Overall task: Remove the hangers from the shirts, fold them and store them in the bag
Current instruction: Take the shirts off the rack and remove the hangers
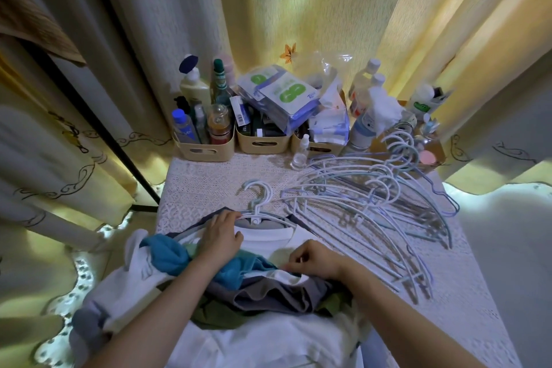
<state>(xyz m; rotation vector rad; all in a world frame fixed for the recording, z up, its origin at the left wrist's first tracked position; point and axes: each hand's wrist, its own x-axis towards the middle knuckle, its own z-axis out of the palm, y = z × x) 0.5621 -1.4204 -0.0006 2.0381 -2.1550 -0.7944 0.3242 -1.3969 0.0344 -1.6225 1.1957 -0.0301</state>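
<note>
A pile of shirts lies at the table's near edge, with a white shirt (270, 243) on top, still on a white hanger (258, 203) whose hook points away from me. My left hand (222, 234) rests on the shirt's left shoulder, fingers touching the hanger's arm. My right hand (312, 260) pinches the white fabric lower down. Teal (170, 254), grey (268, 296) and green (215, 318) shirts lie bunched under it. A heap of several empty white and pale blue hangers (373, 206) lies to the right. No bag is in view.
The table has a white lace cloth (203, 185). Along its back edge stand three beige bins (204, 148) with bottles and packets, more bottles (366, 116) at the right, and a small clear bottle (300, 152). Curtains (298, 9) hang close behind and at both sides.
</note>
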